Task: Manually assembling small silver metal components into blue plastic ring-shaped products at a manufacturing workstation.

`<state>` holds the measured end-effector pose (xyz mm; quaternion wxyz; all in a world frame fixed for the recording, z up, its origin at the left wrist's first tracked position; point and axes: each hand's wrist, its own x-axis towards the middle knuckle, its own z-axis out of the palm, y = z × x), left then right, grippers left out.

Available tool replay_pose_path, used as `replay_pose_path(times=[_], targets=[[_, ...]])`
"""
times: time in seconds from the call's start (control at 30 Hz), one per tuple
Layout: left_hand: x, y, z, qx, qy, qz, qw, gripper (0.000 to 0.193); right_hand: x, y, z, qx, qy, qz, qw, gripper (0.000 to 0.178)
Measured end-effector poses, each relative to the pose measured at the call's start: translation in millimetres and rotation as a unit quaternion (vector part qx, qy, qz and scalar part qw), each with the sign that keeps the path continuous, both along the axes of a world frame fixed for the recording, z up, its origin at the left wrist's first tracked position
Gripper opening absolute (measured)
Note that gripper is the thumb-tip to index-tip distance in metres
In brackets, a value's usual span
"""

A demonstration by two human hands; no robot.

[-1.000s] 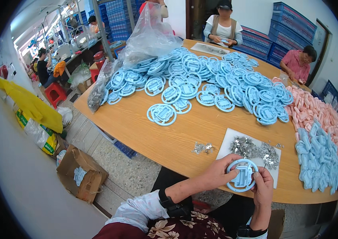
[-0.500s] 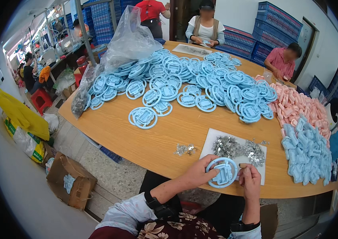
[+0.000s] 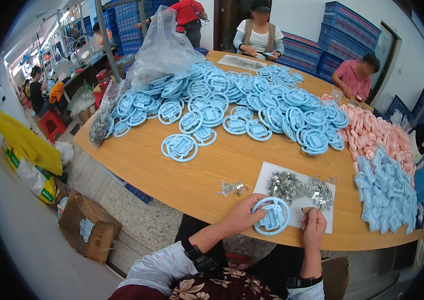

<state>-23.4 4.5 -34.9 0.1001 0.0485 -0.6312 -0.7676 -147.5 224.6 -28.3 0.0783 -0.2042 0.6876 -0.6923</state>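
My left hand (image 3: 244, 215) is closed on the near rim side of a light-blue round plastic part (image 3: 272, 216), a ring with a moulded frame inside, held tilted above the table's front edge. Just to its right, my right hand (image 3: 314, 226) is pinched, thumb against forefinger; whatever small thing sits between the tips is too little to name. Those fingertips are over a white board (image 3: 261, 186) carrying two heaps of small shiny metal pieces (image 3: 284, 185). A smaller scatter of metal pieces (image 3: 232, 188) lies on the wood left of the board.
A large pile of blue round parts (image 3: 212, 95) spreads across the wooden table (image 3: 142, 155). Pink parts (image 3: 372, 132) and long blue parts (image 3: 384, 195) are heaped at right. A clear plastic bag (image 3: 164, 50) stands far left. Other people work around the table.
My right hand has moved away from the blue round part and down beside it, toward the metal pieces. The left hand has shifted the part slightly left.
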Motion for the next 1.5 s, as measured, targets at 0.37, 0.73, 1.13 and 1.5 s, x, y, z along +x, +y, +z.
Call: replay_pose_path(times=[0.37, 0.73, 1.13, 1.5], targets=[[6, -2, 3, 0.017, 0.008, -0.005, 1.0, 0.037, 2, 0, -3, 0.009, 0.008, -0.001, 1.0, 0.032], [6, 5, 4, -0.067, -0.028, 0.048, 0.996, 0.037, 4, 1, 1, 0.013, 0.011, 0.006, 1.0, 0.033], [10, 12, 20, -0.099, -0.084, 0.075, 0.989, 0.037, 8, 5, 5, 0.042, 0.101, 0.039, 0.993, 0.03], [5, 16, 22, -0.091, -0.082, 0.088, 0.989, 0.037, 3, 15, 11, 0.063, 0.081, 0.105, 0.989, 0.021]])
